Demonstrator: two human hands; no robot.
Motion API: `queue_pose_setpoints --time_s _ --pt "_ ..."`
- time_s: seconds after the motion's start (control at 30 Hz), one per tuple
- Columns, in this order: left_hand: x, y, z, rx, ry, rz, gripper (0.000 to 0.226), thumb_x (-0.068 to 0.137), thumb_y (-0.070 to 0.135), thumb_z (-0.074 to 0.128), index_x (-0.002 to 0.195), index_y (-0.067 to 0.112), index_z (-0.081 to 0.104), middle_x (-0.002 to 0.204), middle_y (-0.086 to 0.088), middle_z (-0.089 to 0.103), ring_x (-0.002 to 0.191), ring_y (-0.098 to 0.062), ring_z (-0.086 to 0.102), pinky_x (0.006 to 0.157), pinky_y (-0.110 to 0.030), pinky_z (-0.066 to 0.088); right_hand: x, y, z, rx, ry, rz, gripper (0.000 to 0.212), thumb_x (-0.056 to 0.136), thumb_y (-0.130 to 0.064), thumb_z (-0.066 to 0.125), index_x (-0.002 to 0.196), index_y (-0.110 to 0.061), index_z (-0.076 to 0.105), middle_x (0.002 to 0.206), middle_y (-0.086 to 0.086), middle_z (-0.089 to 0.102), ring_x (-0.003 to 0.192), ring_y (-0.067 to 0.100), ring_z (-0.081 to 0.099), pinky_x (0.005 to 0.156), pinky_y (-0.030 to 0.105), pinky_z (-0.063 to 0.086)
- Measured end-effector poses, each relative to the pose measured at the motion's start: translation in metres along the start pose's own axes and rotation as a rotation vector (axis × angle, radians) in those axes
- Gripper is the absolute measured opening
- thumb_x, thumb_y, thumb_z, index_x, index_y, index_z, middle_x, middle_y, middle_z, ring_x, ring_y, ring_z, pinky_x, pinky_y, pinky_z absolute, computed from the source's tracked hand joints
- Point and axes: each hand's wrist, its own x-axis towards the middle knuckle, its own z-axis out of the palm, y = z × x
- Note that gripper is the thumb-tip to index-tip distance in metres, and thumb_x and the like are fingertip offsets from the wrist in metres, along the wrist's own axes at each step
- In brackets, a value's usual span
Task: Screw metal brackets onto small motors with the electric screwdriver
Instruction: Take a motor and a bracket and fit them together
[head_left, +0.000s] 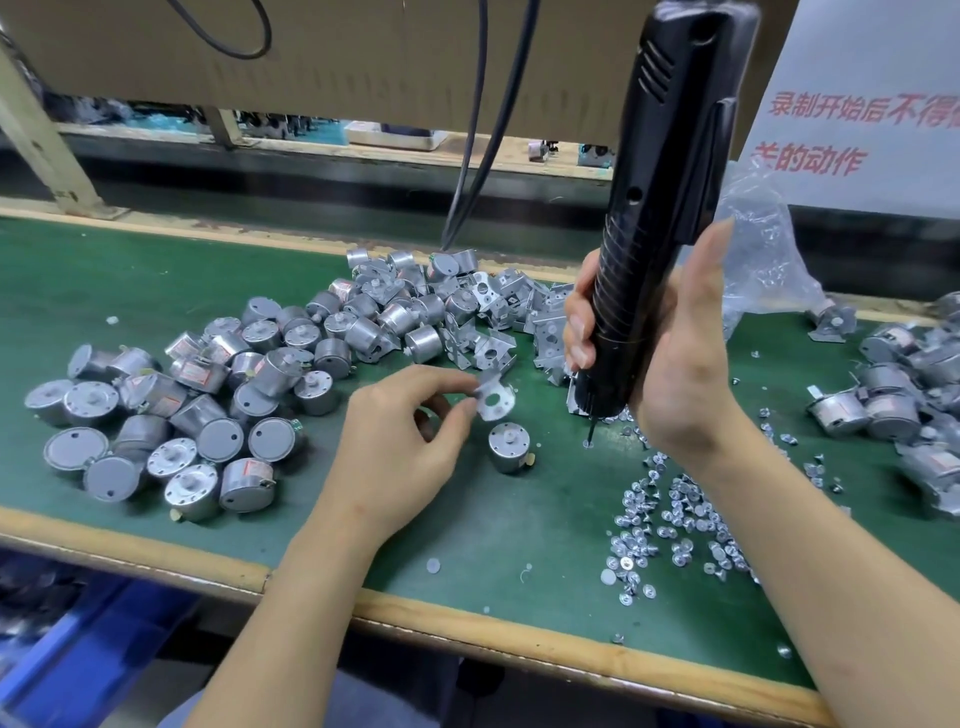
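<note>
A person's left hand (400, 431) pinches a flat metal bracket (493, 397) between thumb and forefinger, just above a lone small motor (509, 447) standing shaft-up on the green bench mat (519, 530). The right hand (670, 364) is wrapped round a black electric screwdriver (660, 208), held upright with its bit touching a loose screw (588, 442) beside the screw pile (675, 519). This looks like the fitting step: the bracket must next settle over the shaft with its holes aligned, then the screw follows. A white sign (857, 130) reads in red "录制开始后不得" – cut off – and "的动作". The motors' red labels are too small to read.
</note>
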Motion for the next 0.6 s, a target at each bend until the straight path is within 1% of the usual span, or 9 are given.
queue_pose_setpoints --time_s 0.07,0.17,0.27,0.37,0.53,0.6 --pt "-0.001 0.001 0.001 -0.052 -0.046 0.021 0.016 0.083 0.016 0.067 0.096 0.02 0.075 0.093 0.013 0.072 0.074 -0.012 0.066 0.066 -0.021 0.05 0.001 0.0 0.002 0.015 0.003 -0.005 0.074 0.07 -0.084 0.04 0.085 -0.014 0.06 0.065 0.002 0.055 0.052 0.018 0.049 0.056 0.029 0.044" --pt "-0.001 0.001 0.0 -0.101 -0.095 0.042 0.016 0.079 0.019 0.072 0.095 0.018 0.075 0.092 0.012 0.071 0.073 -0.012 0.066 0.067 -0.021 0.051 0.003 0.0 0.005 0.013 0.019 0.003 0.075 0.07 -0.081 0.032 0.083 -0.012 0.057 0.063 0.002 0.053 0.049 0.019 0.047 0.055 0.03 0.042" --pt "-0.001 0.001 -0.001 -0.125 -0.153 0.059 0.024 0.075 0.024 0.079 0.097 0.016 0.075 0.095 0.01 0.071 0.074 -0.012 0.068 0.07 -0.024 0.055 0.004 0.0 0.011 -0.024 0.032 -0.025 0.075 0.068 -0.08 0.028 0.082 -0.011 0.054 0.062 0.002 0.053 0.048 0.019 0.046 0.054 0.032 0.043" --pt "-0.002 0.001 -0.002 -0.121 -0.189 0.065 0.03 0.073 0.023 0.086 0.099 0.016 0.075 0.096 0.01 0.07 0.075 -0.012 0.068 0.072 -0.025 0.056 0.004 -0.001 0.017 -0.011 0.041 -0.064 0.073 0.066 -0.08 0.029 0.079 -0.013 0.055 0.06 0.001 0.053 0.047 0.019 0.047 0.053 0.033 0.043" --pt "-0.003 0.0 0.0 -0.118 -0.212 0.08 0.034 0.069 0.021 0.089 0.098 0.02 0.071 0.093 0.013 0.068 0.077 -0.01 0.068 0.072 -0.018 0.055 0.008 0.001 0.028 0.023 0.03 -0.092 0.071 0.066 -0.08 0.033 0.079 -0.014 0.056 0.061 0.0 0.055 0.048 0.019 0.048 0.052 0.03 0.044" --pt "-0.004 0.0 0.001 -0.12 -0.215 0.076 0.039 0.068 0.02 0.09 0.102 0.021 0.07 0.094 0.015 0.068 0.077 -0.01 0.068 0.073 -0.017 0.054 0.008 0.003 0.032 0.028 0.019 -0.101 0.07 0.066 -0.08 0.035 0.079 -0.015 0.056 0.061 -0.001 0.055 0.048 0.018 0.049 0.052 0.029 0.044"
